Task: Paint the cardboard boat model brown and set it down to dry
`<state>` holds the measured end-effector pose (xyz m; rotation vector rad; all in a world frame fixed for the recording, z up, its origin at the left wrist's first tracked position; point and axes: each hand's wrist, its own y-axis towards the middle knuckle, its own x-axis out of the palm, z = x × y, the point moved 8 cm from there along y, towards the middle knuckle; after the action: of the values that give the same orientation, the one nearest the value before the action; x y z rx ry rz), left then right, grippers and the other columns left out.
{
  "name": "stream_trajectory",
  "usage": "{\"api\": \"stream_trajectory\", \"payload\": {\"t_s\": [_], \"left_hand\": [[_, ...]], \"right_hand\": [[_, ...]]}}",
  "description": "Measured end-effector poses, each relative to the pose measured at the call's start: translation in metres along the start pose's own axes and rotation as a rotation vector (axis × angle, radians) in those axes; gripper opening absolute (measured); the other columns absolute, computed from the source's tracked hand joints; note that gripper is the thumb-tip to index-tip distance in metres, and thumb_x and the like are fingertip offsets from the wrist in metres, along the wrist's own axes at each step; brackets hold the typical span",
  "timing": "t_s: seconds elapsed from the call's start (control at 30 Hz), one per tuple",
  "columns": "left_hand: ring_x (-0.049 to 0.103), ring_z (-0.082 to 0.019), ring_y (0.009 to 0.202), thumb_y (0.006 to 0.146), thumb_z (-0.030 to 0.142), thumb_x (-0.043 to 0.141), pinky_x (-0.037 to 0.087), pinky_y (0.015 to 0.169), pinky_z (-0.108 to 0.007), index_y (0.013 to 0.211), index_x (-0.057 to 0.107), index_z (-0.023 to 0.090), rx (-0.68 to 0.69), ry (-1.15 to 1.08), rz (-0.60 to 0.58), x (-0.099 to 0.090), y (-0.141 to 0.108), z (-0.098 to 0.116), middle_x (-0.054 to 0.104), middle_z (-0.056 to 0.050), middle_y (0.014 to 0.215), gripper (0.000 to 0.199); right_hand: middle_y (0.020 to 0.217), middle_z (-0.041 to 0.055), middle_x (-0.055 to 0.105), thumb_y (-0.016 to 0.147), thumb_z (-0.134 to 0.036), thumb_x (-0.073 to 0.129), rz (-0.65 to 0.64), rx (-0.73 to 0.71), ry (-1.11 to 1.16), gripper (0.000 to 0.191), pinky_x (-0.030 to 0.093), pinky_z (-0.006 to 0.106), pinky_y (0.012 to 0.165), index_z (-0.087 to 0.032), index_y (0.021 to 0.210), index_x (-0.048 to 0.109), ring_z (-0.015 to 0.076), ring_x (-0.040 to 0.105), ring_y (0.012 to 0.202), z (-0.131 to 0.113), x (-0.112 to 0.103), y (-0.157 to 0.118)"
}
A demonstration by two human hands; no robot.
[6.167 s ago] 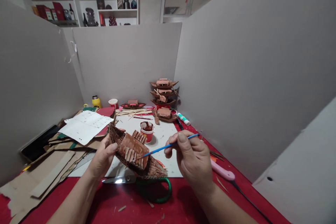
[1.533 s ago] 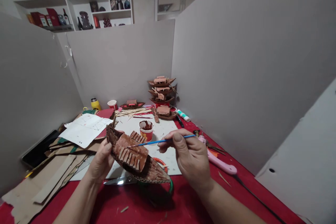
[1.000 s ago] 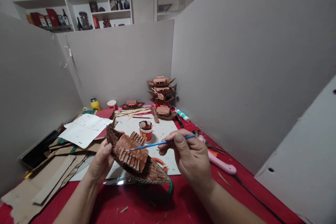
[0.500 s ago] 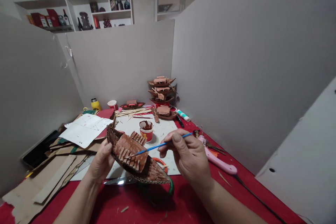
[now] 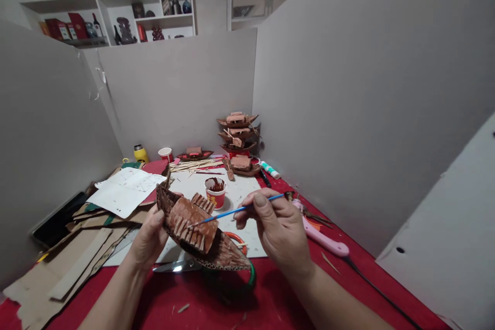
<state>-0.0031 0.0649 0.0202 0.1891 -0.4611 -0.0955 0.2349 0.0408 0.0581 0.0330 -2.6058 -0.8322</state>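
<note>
A brown cardboard model boat (image 5: 228, 253) is tilted in front of me, its curved canopy edged with ridged strips. My left hand (image 5: 151, 232) grips it by the rear left end, the fingers partly hidden behind the hull. Pinched in my right hand (image 5: 276, 227) is a thin blue paintbrush (image 5: 232, 212), whose tip touches the canopy near the ridged strips. Behind the boat stands a red paper cup (image 5: 215, 199) with dark brown paint on its inner wall. Scissors (image 5: 178, 266) with orange and green handles lie beneath the boat, partly covered by it.
Several finished-looking model boats (image 5: 237, 134) are stacked at the back, beside thin sticks (image 5: 201, 165). Cardboard sheets (image 5: 83, 255) and a white paper (image 5: 126, 191) lie at left. A pink glue gun (image 5: 325, 240) with a cord rests at right. Grey partitions (image 5: 174, 93) enclose the table.
The brush tip has shifted slightly up along the canopy, with my right hand barely moving. The boat stays almost in place in my left hand.
</note>
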Motion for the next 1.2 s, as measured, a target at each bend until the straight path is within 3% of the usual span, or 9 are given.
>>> {"api": "stream_trajectory", "payload": {"t_s": [0.13,0.33,0.5,0.7,0.9,1.2], "left_hand": [[0.06,-0.036,0.121,0.057,0.05,0.086,0.045,0.106,-0.045,0.105,0.076,0.019,-0.012,-0.009,0.011,-0.002,0.0,-0.001,0.075,-0.01,0.111,0.058],[0.06,-0.037,0.121,0.057,0.05,0.086,0.046,0.105,-0.045,0.107,0.075,0.018,-0.018,-0.035,0.038,-0.004,0.001,-0.002,0.075,-0.011,0.112,0.06],[0.06,-0.038,0.12,0.058,0.048,0.086,0.046,0.105,-0.046,0.108,0.075,0.019,-0.02,-0.044,0.026,-0.008,0.001,-0.004,0.075,-0.01,0.109,0.059],[0.06,-0.037,0.12,0.06,0.05,0.085,0.047,0.104,-0.045,0.109,0.075,0.019,-0.021,-0.037,0.032,-0.009,0.001,-0.004,0.075,-0.01,0.11,0.059],[0.061,-0.037,0.12,0.061,0.049,0.085,0.046,0.105,-0.046,0.109,0.075,0.02,-0.011,-0.05,0.023,-0.01,0.001,-0.004,0.076,-0.01,0.107,0.057],[0.059,-0.036,0.123,0.062,0.049,0.085,0.044,0.107,-0.046,0.115,0.073,0.02,-0.01,-0.081,0.038,-0.013,0.003,-0.005,0.076,-0.009,0.113,0.062]], "right_hand": [[0.062,0.0009,0.071,0.09,-0.046,0.066,0.098,-0.025,-0.015,0.029,0.057,0.026,0.05,-0.019,0.08,0.066,0.0149,0.067,0.05,-0.003,-0.01,0.002],[0.061,0.0009,0.07,0.091,-0.047,0.064,-0.014,0.029,0.004,0.031,0.057,0.027,0.049,-0.019,0.08,0.067,0.0153,0.067,0.05,0.001,-0.001,0.002],[0.061,0.0008,0.07,0.09,-0.046,0.066,0.076,-0.03,-0.052,0.029,0.058,0.027,0.051,-0.019,0.081,0.066,0.0152,0.067,0.051,-0.003,-0.009,0.003],[0.06,0.0007,0.07,0.092,-0.046,0.063,-0.01,0.018,0.01,0.03,0.057,0.027,0.049,-0.018,0.079,0.066,0.0151,0.067,0.049,0.003,-0.004,0.004],[0.061,0.0,0.07,0.091,-0.044,0.065,0.079,-0.04,-0.04,0.027,0.058,0.028,0.052,-0.018,0.08,0.067,0.0148,0.067,0.05,-0.005,-0.011,0.005],[0.06,-0.0016,0.067,0.092,-0.041,0.065,0.006,-0.012,0.037,0.027,0.055,0.024,0.048,-0.019,0.076,0.067,0.0119,0.064,0.048,-0.003,-0.008,0.006]]}}
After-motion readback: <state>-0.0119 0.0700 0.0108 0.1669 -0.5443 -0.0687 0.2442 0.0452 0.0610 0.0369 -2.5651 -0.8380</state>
